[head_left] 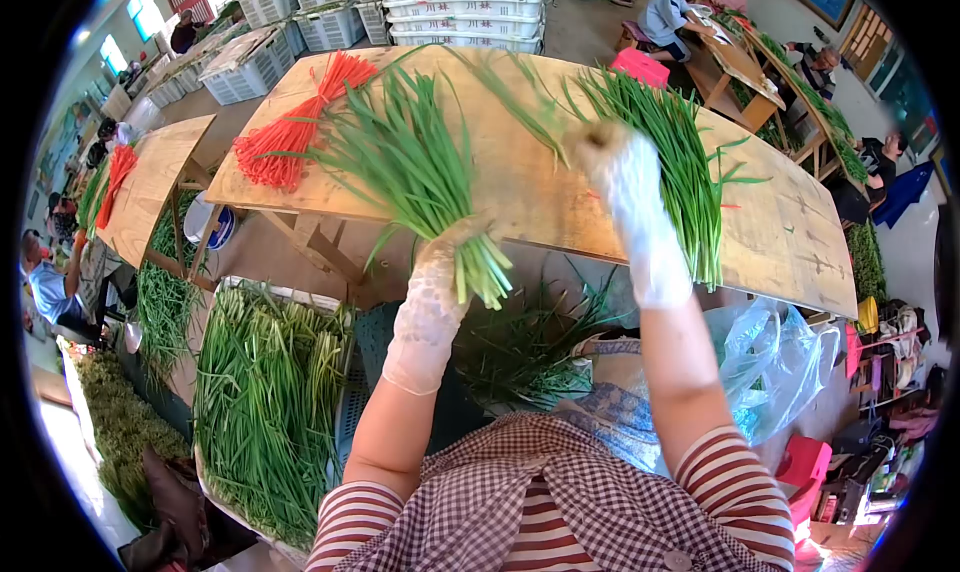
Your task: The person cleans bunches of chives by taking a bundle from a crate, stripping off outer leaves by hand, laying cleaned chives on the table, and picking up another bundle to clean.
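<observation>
"Bunch of green leaves (415, 162), where do you have it?"

"In my left hand (445, 262), over the near edge of the bench (790, 212). But I'll start at the left: below the bench, I see a container packed with long greens (265, 402). Up on the wood lies a bundle of red strips (305, 117)."

"And the left hand itself?"

"Closed around the bunch near its pale cut ends, which point toward me, with the leaves fanning out away."

"Further right?"

"Some thin loose stalks (530, 117) on the bench, then my right hand (622, 167), gloved like the left. It's motion-blurred beside them; I can't tell whether it grips any."

"Beyond that?"

"A larger pile of greens (670, 157) on the bench, and below it, a clear plastic bag (775, 362)."
</observation>
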Action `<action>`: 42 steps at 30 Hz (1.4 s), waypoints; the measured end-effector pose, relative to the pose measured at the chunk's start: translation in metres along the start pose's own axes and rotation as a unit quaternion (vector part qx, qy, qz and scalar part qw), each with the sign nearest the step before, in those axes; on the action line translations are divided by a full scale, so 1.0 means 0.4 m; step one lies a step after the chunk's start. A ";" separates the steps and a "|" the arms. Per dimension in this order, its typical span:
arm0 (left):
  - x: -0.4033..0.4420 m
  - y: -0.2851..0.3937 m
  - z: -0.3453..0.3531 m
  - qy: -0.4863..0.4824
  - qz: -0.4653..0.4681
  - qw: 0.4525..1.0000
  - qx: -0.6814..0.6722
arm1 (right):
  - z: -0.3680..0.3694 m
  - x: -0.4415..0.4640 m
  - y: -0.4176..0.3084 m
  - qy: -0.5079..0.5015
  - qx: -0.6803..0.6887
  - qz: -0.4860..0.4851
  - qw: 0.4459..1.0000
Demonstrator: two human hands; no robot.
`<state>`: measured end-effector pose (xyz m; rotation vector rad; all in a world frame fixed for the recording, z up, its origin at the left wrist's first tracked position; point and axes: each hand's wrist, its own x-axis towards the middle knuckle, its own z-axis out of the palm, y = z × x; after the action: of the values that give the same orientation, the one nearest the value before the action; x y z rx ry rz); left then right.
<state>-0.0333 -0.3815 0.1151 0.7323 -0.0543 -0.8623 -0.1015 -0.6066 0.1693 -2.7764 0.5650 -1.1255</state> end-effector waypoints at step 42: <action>-0.019 0.051 -0.002 -0.077 0.032 0.996 0.005 | 0.191 0.018 0.053 -0.097 -0.159 0.072 0.980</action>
<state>-0.0244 -0.3670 0.1289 0.6687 -0.2188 -0.8568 -0.0504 -0.6330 0.1140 -3.0004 0.9802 -0.7811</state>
